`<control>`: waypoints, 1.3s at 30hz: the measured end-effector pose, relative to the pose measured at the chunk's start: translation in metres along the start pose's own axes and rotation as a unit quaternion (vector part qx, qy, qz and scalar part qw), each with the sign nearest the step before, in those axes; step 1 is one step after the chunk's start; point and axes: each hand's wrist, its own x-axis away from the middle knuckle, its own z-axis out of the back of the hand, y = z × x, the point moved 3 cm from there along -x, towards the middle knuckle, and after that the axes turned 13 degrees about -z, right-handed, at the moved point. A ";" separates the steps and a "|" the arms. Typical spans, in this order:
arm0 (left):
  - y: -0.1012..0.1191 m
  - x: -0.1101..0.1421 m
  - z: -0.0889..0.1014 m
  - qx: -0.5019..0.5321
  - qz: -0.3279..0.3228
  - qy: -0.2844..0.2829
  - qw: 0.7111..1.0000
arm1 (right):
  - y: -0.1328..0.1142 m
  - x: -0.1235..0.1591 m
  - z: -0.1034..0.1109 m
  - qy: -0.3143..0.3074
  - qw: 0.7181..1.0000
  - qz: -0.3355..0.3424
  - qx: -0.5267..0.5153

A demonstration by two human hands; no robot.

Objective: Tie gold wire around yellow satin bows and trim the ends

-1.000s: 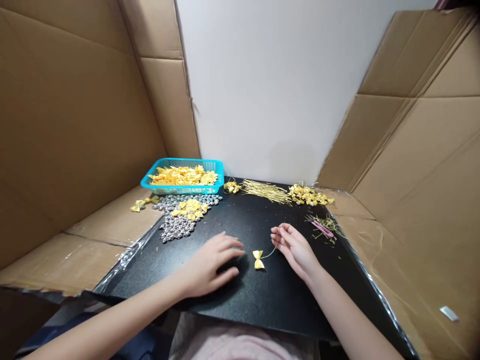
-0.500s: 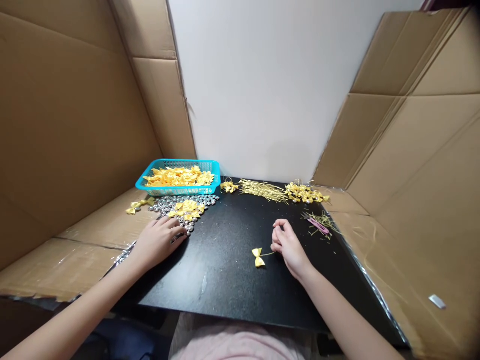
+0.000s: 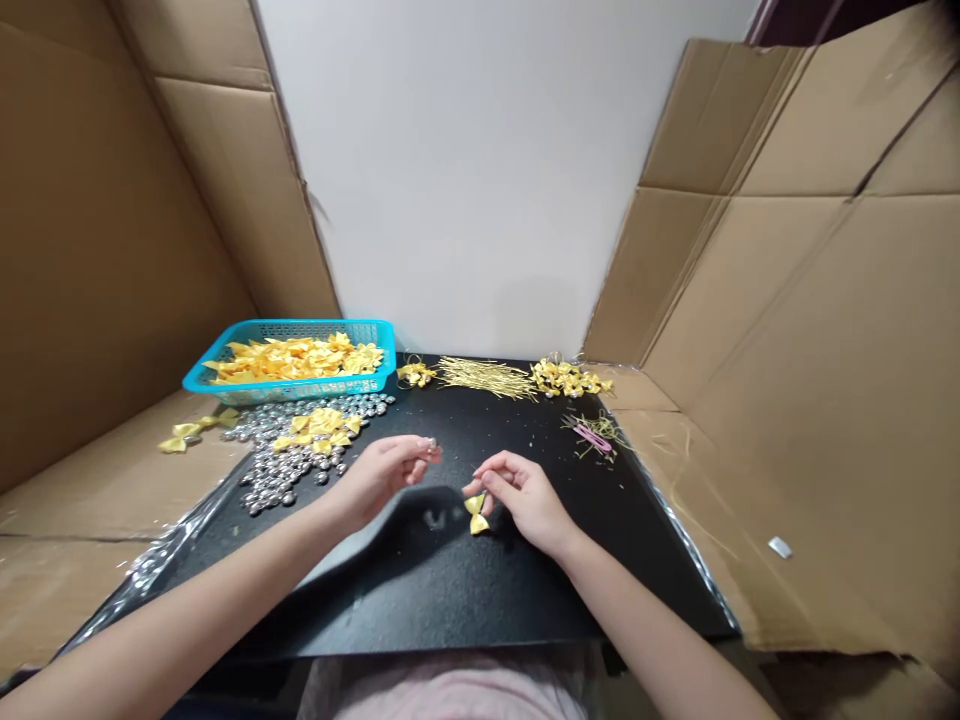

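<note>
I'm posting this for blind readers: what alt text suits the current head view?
Left hand pinching a small silvery bead, a yellow bow at the right hand, over a black table. Behind, a turquoise basket of yellow bows stands left, near loose silvery beads.

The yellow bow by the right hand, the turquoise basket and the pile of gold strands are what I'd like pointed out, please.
Yellow bow [image 3: 477,515]: head view, its pinched middle.
Turquoise basket [image 3: 300,387]: head view, its front rim.
Gold strands [image 3: 486,377]: head view, middle of the pile.
</note>
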 end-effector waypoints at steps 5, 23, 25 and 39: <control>-0.026 -0.006 -0.042 0.115 0.094 -0.044 0.988 | -0.006 0.006 0.006 0.119 0.985 0.091 0.090; -0.045 -0.002 -0.047 0.127 0.066 -0.064 0.988 | -0.012 0.010 0.000 0.149 0.959 0.145 0.193; -0.043 -0.003 -0.045 0.108 0.032 -0.045 0.993 | -0.009 0.009 0.001 0.143 0.964 0.133 0.178; 0.016 -0.018 -0.048 -0.142 -0.230 -0.150 0.951 | -0.011 0.002 0.012 0.157 0.970 0.128 0.131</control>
